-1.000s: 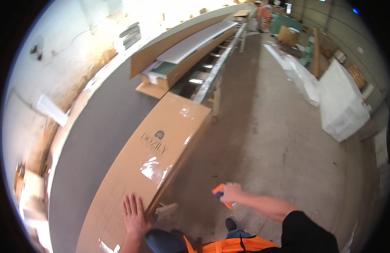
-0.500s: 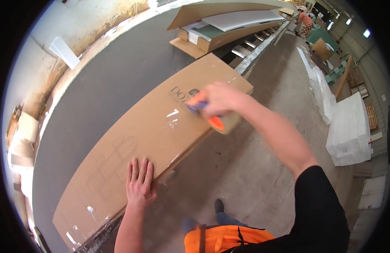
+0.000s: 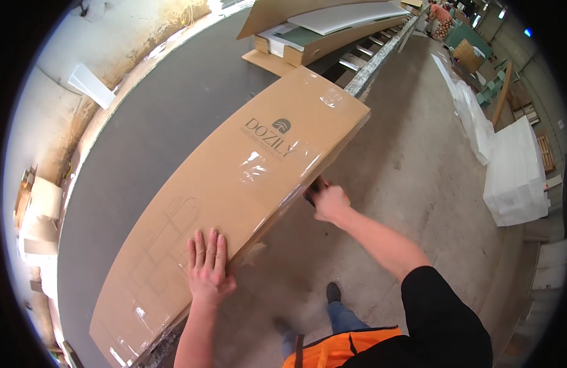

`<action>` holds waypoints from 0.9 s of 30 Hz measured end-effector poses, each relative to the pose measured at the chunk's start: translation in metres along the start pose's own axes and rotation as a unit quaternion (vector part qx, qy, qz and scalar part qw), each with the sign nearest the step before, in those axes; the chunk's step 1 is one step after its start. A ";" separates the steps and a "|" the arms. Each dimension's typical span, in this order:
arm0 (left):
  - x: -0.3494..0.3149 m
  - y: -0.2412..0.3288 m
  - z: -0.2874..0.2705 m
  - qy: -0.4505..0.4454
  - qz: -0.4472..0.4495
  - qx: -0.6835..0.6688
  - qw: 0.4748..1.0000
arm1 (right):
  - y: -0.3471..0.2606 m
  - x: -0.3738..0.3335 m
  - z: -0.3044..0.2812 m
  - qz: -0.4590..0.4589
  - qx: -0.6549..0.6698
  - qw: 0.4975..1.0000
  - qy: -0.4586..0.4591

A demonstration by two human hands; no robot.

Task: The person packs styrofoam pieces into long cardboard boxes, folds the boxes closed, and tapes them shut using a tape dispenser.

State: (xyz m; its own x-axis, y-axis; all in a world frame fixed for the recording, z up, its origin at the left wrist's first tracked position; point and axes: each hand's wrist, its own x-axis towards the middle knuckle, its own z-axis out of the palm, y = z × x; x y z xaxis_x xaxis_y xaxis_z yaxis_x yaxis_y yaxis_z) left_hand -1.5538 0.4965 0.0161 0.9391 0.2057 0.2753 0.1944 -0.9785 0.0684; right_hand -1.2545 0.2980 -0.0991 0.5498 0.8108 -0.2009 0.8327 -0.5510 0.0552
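A long brown cardboard box (image 3: 216, 165) lies across the table, with a dark printed logo, a line drawing and shiny clear tape on its top. My left hand (image 3: 209, 270) rests on its near part, fingers stretched out flat on the cardboard by the edge. Down beside the box's right side, my right hand (image 3: 329, 201) is closed round a tape dispenser. Most of the dispenser is hidden by the hand and the box; in the earlier picture it showed orange and purple with a roll of tape.
The box lies on a dark grey tabletop (image 3: 142, 132). Beyond it, an open carton (image 3: 308, 56) holds white and green panels near a metal roller track (image 3: 378, 58). Foam-wrapped packages (image 3: 513, 178) stand on the concrete floor at right. Another person (image 3: 441, 21) bends at the far end.
My right hand with the tape dispenser has moved from above the box's top, down and toward me, to its right side. My left hand remains flat on the box.
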 end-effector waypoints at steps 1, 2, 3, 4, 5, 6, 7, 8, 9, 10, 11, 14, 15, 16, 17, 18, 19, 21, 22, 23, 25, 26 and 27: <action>-0.008 -0.001 -0.003 -0.013 -0.009 0.001 1.000 | -0.016 -0.020 0.006 0.018 0.041 0.999 -0.008; -0.013 -0.002 -0.008 -0.018 -0.015 -0.003 1.000 | -0.025 -0.046 0.004 0.041 0.073 0.996 -0.015; -0.020 -0.007 -0.012 -0.024 -0.015 0.017 0.999 | -0.037 -0.072 0.012 0.046 0.095 0.993 -0.057; -0.028 -0.012 -0.015 -0.023 -0.018 0.018 0.999 | -0.051 -0.101 0.021 0.049 0.115 0.987 -0.100; -0.032 -0.018 -0.015 -0.035 -0.031 -0.028 0.998 | -0.061 -0.133 0.027 0.043 0.114 0.985 -0.126; -0.037 -0.023 -0.020 -0.049 -0.047 -0.073 0.995 | -0.069 -0.163 0.034 0.034 0.114 0.981 -0.154; -0.044 -0.025 -0.027 -0.072 -0.083 -0.074 0.991 | -0.069 -0.194 0.037 0.074 0.146 0.977 -0.137; -0.062 -0.028 -0.034 -0.072 -0.090 -0.076 0.990 | -0.071 -0.223 0.030 0.113 0.178 0.970 -0.124; -0.082 -0.037 -0.038 -0.071 -0.093 -0.058 0.991 | -0.082 -0.237 0.002 0.132 0.202 0.964 -0.108; -0.104 -0.049 -0.039 -0.074 -0.102 -0.034 0.992 | -0.096 -0.240 -0.033 0.142 0.229 0.958 -0.094; -0.120 -0.055 -0.041 -0.077 -0.110 -0.031 0.990 | -0.116 -0.237 -0.073 0.092 0.253 0.963 -0.027; -0.129 -0.062 -0.031 -0.035 -0.102 -0.027 0.994 | -0.195 -0.186 -0.192 -0.054 0.252 0.951 0.170; -0.134 -0.065 -0.028 -0.017 -0.097 -0.041 0.994 | -0.219 -0.163 -0.218 -0.075 0.225 0.955 0.178; -0.136 -0.064 -0.025 0.002 -0.091 -0.059 0.994 | -0.238 -0.140 -0.241 -0.093 0.194 0.959 0.185; -0.132 -0.060 -0.026 0.018 -0.083 -0.054 0.995 | -0.254 -0.117 -0.264 -0.110 0.201 0.958 0.174; -0.131 -0.060 -0.026 0.022 -0.083 -0.061 0.994 | -0.268 -0.093 -0.281 -0.127 0.210 0.956 0.163; -0.131 -0.059 -0.025 0.030 -0.082 -0.052 0.995 | -0.283 -0.068 -0.292 -0.124 0.204 0.958 0.159; -0.139 -0.061 -0.024 0.033 -0.081 -0.052 0.995 | -0.309 -0.037 -0.299 0.029 0.068 0.982 -0.175; -0.142 -0.061 -0.022 0.035 -0.074 -0.065 0.994 | -0.303 -0.047 -0.273 -0.020 0.066 0.990 -0.121; -0.144 -0.067 -0.023 0.040 -0.073 -0.072 0.994 | -0.293 -0.066 -0.246 -0.076 0.065 0.993 -0.061; -0.151 -0.073 -0.025 0.035 -0.082 -0.065 0.994 | -0.270 -0.123 -0.207 -0.053 0.056 0.995 -0.064; -0.153 -0.071 -0.027 0.033 -0.088 -0.057 0.994 | -0.264 -0.144 -0.189 -0.043 0.044 0.985 -0.159; -0.150 -0.068 -0.028 0.035 -0.083 -0.061 0.994 | -0.259 -0.159 -0.160 -0.020 0.059 0.985 -0.159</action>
State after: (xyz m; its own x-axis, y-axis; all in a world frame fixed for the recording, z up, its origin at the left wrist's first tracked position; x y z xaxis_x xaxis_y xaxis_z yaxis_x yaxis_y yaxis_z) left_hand -1.7158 0.5327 -0.0035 0.8741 0.3684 0.3166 0.3052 -0.9235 0.2323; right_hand -1.5475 0.3432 0.0753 0.4515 0.7399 -0.4987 0.8299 -0.5536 -0.0699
